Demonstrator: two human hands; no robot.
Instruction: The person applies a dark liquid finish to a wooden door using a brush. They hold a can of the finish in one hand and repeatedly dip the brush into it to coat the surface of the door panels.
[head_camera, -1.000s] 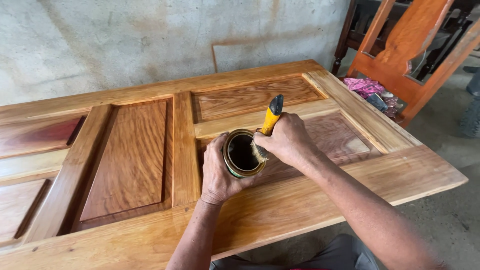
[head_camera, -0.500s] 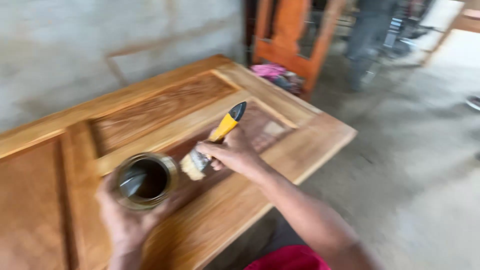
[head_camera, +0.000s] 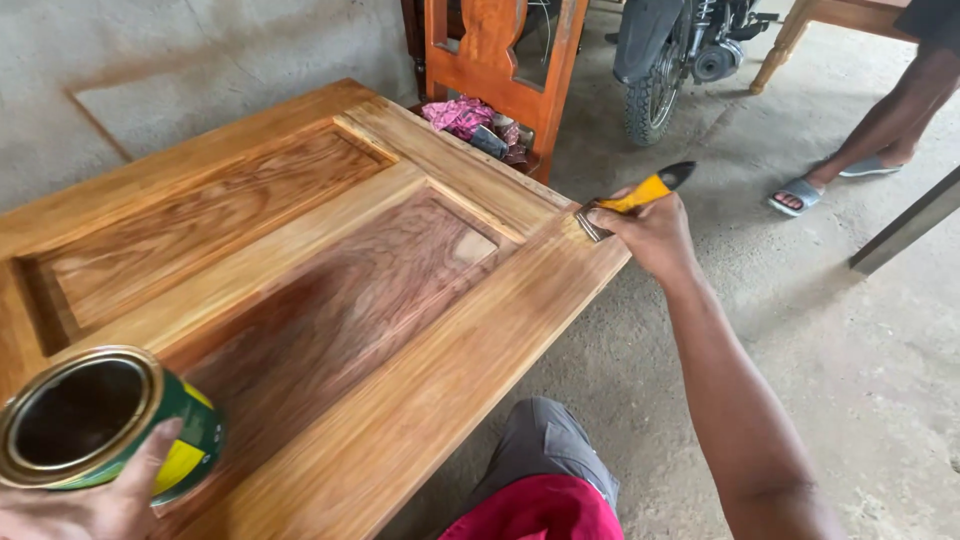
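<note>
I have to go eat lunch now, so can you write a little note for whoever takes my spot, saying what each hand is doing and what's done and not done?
Left hand: holds the open green and yellow can at the near left edge of the wooden door.
Right hand: grips the yellow-handled brush, bristles on the door's far right corner.
Done: the sunken panels and most of the frame look dark and glossy.
Left: the strip along the near edge looks paler, likely unfinished; the corner is under the brush.
Nearby: a person's feet in sandals, a motorbike, a wooden chair.
</note>
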